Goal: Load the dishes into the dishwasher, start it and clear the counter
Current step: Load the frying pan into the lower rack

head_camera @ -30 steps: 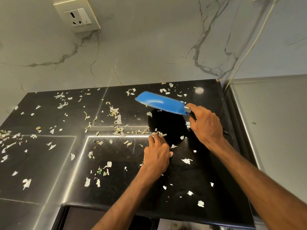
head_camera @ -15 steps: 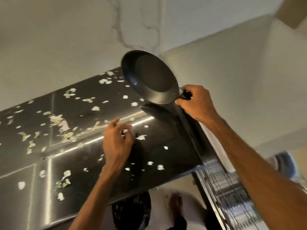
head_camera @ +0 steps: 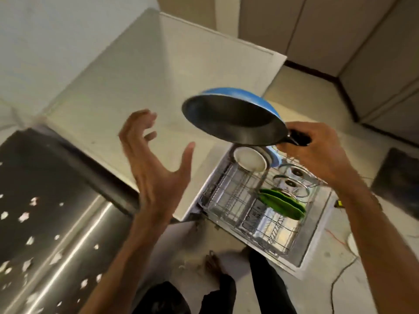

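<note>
Frying pan (head_camera: pixel 231 123), blue outside and dark inside, tilted in the air above the open dishwasher rack (head_camera: pixel 235 200). The right hand (head_camera: pixel 317 152) grips its black handle (head_camera: pixel 299 138), fingers curled round it. The left hand (head_camera: pixel 154 168), fingers spread wide and holding nothing, is left of the pan, not touching it. In the rack: white plate (head_camera: pixel 249 162), green plates (head_camera: pixel 283 205). Scrap-strewn black counter (head_camera: pixel 56 189) at left.

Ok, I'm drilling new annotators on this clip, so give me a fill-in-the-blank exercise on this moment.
1. The right hand grips the frying pan by its ____.
2. The left hand, fingers spread, holds ____.
3. The pan's outside is ____, its inside black.
4. The two plates next to the glass lids in the dishwasher rack are ____.
Missing words: handle; nothing; blue; green.
</note>
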A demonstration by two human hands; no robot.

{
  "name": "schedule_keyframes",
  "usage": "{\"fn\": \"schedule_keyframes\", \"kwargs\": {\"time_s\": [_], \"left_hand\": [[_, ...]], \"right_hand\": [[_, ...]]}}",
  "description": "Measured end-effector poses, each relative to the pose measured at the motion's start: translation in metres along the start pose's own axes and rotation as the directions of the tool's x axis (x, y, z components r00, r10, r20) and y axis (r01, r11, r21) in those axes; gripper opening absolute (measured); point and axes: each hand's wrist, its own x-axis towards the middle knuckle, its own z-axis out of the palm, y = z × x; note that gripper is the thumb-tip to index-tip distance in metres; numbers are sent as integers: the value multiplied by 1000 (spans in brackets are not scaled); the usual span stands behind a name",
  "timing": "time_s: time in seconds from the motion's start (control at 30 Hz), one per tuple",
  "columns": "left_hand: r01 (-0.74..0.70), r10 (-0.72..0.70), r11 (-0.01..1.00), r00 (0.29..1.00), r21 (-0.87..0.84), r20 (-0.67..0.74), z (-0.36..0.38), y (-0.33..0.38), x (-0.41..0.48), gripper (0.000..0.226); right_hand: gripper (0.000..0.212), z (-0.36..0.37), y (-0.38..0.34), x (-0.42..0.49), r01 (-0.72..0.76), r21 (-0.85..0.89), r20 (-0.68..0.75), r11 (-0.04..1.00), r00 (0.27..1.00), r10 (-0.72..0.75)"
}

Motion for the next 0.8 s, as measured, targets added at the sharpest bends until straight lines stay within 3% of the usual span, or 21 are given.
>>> {"fn": "schedule_keyframes", "kwargs": {"time_s": [0.17, 0.3, 0.43, 0.57, 0.67, 0.73, 0.8], "left_hand": [[-71, 93, 992, 972, -107, 217, 93, 43, -9, 65], [-175, 199, 980, 881, -94, 429, 156, 58, -23, 49], [-194, 180, 979, 710, -56, 681, 211, 54, -41, 43], [-150, -11, 983, 515, 102, 857, 254, 37, -53, 52], [-168, -199, 950, 320, 263, 926, 281, 9, -62, 65], [-183, -304, 924, 186, 337, 934, 294, -12, -70, 62], [-174, -370, 905, 133, 389, 920, 302, -30, -82, 48]], "right_hand": [[43, -51, 90, -18, -148, -93, -11, 985, 989, 147], [46, -52, 155, -20, -231, -107, 12, 967, 972, 234], [46, -35, 205, -3, -277, -144, 111, 950, 949, 294], [44, -10, 236, 30, -221, -289, 229, 931, 929, 292], [46, 14, 249, 61, -59, -411, 360, 910, 906, 221], [46, 32, 252, 82, 58, -422, 467, 905, 869, 162], [45, 54, 254, 102, 151, -420, 565, 895, 815, 128]]}}
